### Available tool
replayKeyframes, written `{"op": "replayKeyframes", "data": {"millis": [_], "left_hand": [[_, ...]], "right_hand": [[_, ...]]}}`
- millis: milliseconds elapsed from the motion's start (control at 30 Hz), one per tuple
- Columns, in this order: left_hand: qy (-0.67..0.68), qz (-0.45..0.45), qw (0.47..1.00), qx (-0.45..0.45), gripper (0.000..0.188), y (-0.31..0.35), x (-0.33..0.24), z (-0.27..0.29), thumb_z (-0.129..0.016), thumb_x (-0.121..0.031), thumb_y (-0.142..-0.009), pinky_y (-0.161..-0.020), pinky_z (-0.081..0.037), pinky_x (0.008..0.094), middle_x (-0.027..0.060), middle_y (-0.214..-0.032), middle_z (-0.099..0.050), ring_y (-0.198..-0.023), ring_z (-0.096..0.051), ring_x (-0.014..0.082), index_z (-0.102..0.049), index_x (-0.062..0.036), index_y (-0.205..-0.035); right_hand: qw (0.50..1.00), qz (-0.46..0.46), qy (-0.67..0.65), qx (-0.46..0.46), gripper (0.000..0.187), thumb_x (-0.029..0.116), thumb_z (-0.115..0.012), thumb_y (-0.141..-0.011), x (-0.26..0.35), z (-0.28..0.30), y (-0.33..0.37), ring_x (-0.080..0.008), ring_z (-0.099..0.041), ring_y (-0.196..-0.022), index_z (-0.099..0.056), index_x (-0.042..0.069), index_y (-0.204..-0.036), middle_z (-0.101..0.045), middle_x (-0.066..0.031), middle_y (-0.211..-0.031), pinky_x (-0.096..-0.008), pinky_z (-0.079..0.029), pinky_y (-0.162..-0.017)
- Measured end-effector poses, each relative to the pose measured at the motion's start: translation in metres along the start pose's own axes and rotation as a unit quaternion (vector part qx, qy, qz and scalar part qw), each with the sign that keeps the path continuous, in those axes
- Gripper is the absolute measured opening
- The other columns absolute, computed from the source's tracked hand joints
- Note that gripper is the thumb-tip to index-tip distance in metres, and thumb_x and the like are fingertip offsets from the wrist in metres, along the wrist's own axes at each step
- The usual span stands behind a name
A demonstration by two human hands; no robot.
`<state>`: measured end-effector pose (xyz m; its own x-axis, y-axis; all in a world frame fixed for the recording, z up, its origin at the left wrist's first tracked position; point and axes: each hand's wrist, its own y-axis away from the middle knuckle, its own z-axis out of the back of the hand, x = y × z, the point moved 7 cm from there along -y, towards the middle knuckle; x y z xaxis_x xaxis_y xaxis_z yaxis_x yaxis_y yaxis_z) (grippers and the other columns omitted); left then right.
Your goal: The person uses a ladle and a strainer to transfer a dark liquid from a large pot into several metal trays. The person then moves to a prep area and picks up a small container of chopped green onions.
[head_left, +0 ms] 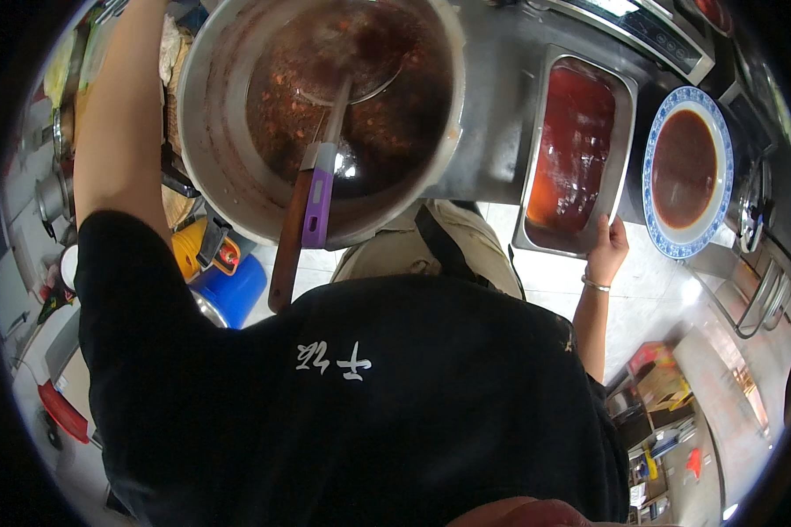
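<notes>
My right hand (606,255) grips the near right corner of a rectangular metal pan (630,132), thumb over its rim and fingers underneath. Glossy dark-red liquid (578,132), orange toward the near end, lies in the pan. My left arm (119,123) reaches up past the top edge of the head view, so the left hand is out of sight. Right of that arm stands a large metal pot (211,114) of dark broth with small floating bits. A ladle or strainer with a purple handle (318,198) and a utensil with a wooden handle (290,241) lean on the pot's near rim.
A white bowl with a blue patterned rim (649,176) holds brown-red liquid, right of the pan. A flat appliance with a control panel (659,39) stands at the back right. A blue container (237,294) sits below the pot's left side. Metal counter (492,97) lies between pot and pan.
</notes>
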<state>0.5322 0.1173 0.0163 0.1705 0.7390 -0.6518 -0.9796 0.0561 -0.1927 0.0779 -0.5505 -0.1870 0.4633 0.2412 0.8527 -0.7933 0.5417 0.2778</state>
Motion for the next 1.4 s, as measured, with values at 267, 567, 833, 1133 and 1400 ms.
{"op": "replayKeyframes", "data": {"millis": [267, 567, 833, 1133, 1400], "left_hand": [[0.265, 0.235, 0.927, -0.125, 0.039, 0.075, -0.039, 0.055, -0.05, -0.02, -0.102, -0.112, -0.039, 0.0405, 0.0196, -0.133, -0.055, -0.129, -0.051, 0.0285, -0.049, 0.0018, -0.134], [0.185, 0.208, 0.957, -0.079, 0.036, 0.234, -0.078, 0.09, -0.057, -0.022, -0.099, -0.087, -0.049, 0.0304, 0.0079, -0.104, -0.064, -0.101, -0.062, 0.0179, -0.05, -0.0027, -0.129], [0.235, 0.292, 0.927, 0.009, 0.018, 0.387, -0.115, 0.04, -0.054, -0.023, -0.101, -0.065, -0.045, 0.0233, 0.0037, -0.084, -0.058, -0.072, -0.054, 0.0107, -0.053, -0.0059, -0.108], [0.386, 0.431, 0.797, 0.175, 0.03, 0.486, -0.152, -0.028, -0.047, -0.032, -0.103, -0.071, -0.051, 0.0297, 0.0115, -0.092, -0.065, -0.085, -0.066, 0.0205, -0.045, -0.0088, -0.121], [0.506, 0.488, 0.683, 0.199, 0.051, 0.493, -0.17, -0.058, -0.039, -0.046, -0.103, -0.079, -0.049, 0.0298, 0.0163, -0.109, -0.066, -0.093, -0.067, 0.0222, -0.037, -0.0102, -0.139]], "right_hand": [[0.999, 0.021, -0.009, 0.024, 0.02, 0.018, -0.065, -0.094, 0.02, -0.047, -0.007, -0.0072, -0.043, -0.062, -0.065, -0.001, -0.09, -0.056, 0.0016, -0.067, -0.0244, -0.039, -0.057], [0.997, 0.045, -0.001, 0.065, 0.02, 0.018, -0.066, -0.094, 0.039, -0.094, -0.007, -0.0059, -0.043, -0.066, -0.065, -0.003, -0.094, -0.054, 0.0032, -0.071, -0.0233, -0.038, -0.059], [0.993, 0.057, -0.04, 0.091, 0.024, 0.02, -0.066, -0.094, 0.036, -0.114, -0.01, -0.0054, -0.046, -0.066, -0.066, -0.003, -0.101, -0.059, 0.0024, -0.073, -0.022, -0.039, -0.059], [0.962, 0.236, 0.127, -0.043, 0.039, 0.025, -0.062, -0.095, 0.167, -0.077, 0.027, -0.0219, -0.064, -0.076, -0.059, 0.005, -0.128, -0.065, -0.0131, -0.092, -0.0338, -0.053, -0.07], [0.783, 0.551, 0.221, 0.184, 0.026, 0.027, -0.069, -0.084, 0.321, -0.183, 0.19, -0.0234, -0.062, -0.085, -0.067, 0.009, -0.103, -0.065, -0.0086, -0.087, -0.0343, -0.048, -0.072]]}}
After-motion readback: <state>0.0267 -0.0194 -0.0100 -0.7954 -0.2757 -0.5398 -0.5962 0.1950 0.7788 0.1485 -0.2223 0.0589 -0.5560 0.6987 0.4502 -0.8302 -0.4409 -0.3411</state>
